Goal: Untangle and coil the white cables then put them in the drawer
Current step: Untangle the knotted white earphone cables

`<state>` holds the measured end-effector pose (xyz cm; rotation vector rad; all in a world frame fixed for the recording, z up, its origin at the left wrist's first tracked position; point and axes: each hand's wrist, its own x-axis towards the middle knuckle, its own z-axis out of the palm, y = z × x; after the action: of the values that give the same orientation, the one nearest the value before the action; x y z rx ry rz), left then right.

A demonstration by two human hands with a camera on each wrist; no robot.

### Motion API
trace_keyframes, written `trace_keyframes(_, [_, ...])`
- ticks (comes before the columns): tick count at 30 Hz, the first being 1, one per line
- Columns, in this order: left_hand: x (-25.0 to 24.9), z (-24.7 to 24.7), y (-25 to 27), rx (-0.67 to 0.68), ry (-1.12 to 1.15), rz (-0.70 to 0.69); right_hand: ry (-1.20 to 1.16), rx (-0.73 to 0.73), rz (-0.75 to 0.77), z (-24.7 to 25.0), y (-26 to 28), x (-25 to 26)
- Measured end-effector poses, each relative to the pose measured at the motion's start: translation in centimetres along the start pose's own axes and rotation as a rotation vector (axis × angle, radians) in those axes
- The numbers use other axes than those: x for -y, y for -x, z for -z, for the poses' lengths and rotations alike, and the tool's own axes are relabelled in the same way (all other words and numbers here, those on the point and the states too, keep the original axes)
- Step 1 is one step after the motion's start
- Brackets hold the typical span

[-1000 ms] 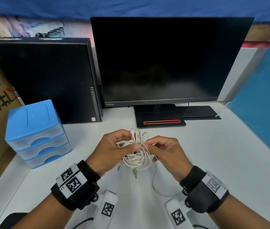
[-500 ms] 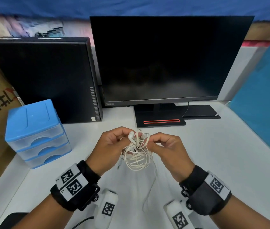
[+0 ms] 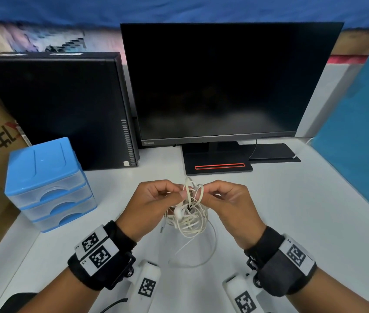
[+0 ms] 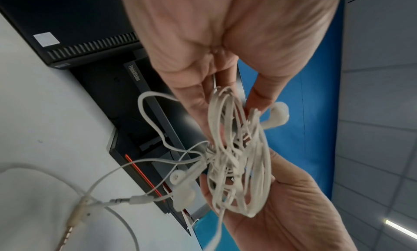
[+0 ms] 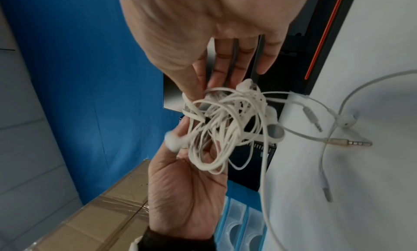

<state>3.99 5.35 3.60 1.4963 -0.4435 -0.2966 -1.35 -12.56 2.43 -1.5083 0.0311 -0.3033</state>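
1. Above the bench [image 3: 292, 222], at 6 o'clock from the monitor [image 3: 224, 82], the left hand [image 3: 149, 206] and right hand [image 3: 231, 206] hold the tangled cables [image 3: 190, 215]; fingers of both pinch loops at the top; loose ends trail onto the bench.
2. Judged light, limp and springy; earbuds [image 4: 278, 116] and plugs [image 5: 347, 142] likely snag; better to take hold of a free end, not the knot.
3. At 9 o'clock the drawer unit [image 3: 43, 181] stands with its three drawers closed; contents cannot be told.
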Motion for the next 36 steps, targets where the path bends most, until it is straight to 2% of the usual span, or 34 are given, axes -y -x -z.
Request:
trace_keyframes(4, [-0.1, 0.2, -0.1, -0.003, -0.032, -0.011, 0.099, 0.060, 0.008, 0.1, -0.2, -0.3])
trace_keyframes(8, [0.2, 0.5, -0.1, 0.027, -0.199, -0.044, 0.260, -0.024, 0.085, 0.4, -0.1, 0.1])
trace_keyframes(9, [0.3, 0.6, -0.2, 0.046, -0.288, -0.073, 0.317, 0.005, 0.139, 0.4, 0.1, 0.3])
trace_keyframes(11, [0.7, 0.7, -0.1, 0.085, -0.454, -0.125, 0.392, 0.157, 0.180, 0.2, 0.5, 1.0])
trace_keyframes(12, [0.9, 0.7, -0.1, 0.091, -0.532, -0.148, 0.403, 0.220, 0.143, 0.1, 0.5, 1.1])
trace_keyframes(14, [0.8, 0.4, 0.1, 0.061, -0.671, -0.197, 0.417, 0.254, 0.063, 0.0, 0.5, 0.8])
trace_keyframes(16, [0.3, 0.0, 0.3, 0.035, -0.660, -0.208, 0.467, 0.199, 0.063, 0.2, 0.2, 0.5])
trace_keyframes(20, [-0.3, 0.0, 0.2, 0.089, -0.319, -0.103, 0.519, -0.023, 0.112, 2.6, -2.0, 0.2])
trace_keyframes(24, [0.5, 1.2, -0.7, 0.008, -0.258, -0.064, 0.411, -0.228, -0.023, 7.4, -4.3, 2.5])
trace_keyframes(27, [1.1, 1.9, -1.2, -0.003, -0.274, -0.044, 0.240, -0.312, -0.011, 9.8, -4.5, 5.0])
trace_keyframes(30, [1.8, 2.2, -1.4, 0.062, -0.416, -0.035, 0.117, -0.423, 0.157, 10.7, -4.5, 6.6])
trace_keyframes(34, [2.8, 2.9, -1.6, 0.053, -0.534, 0.016, 0.194, -0.535, 0.357, 11.2, -4.4, 7.0])
trace_keyframes(35, [2.9, 3.0, -1.6, 0.044, -0.510, 0.025, 0.218, -0.518, 0.340, 11.1, -4.3, 7.0])
trace_keyframes(36, [3.0, 3.1, -1.7, 0.031, -0.481, 0.025, 0.225, -0.464, 0.258, 11.0, -4.2, 7.0])
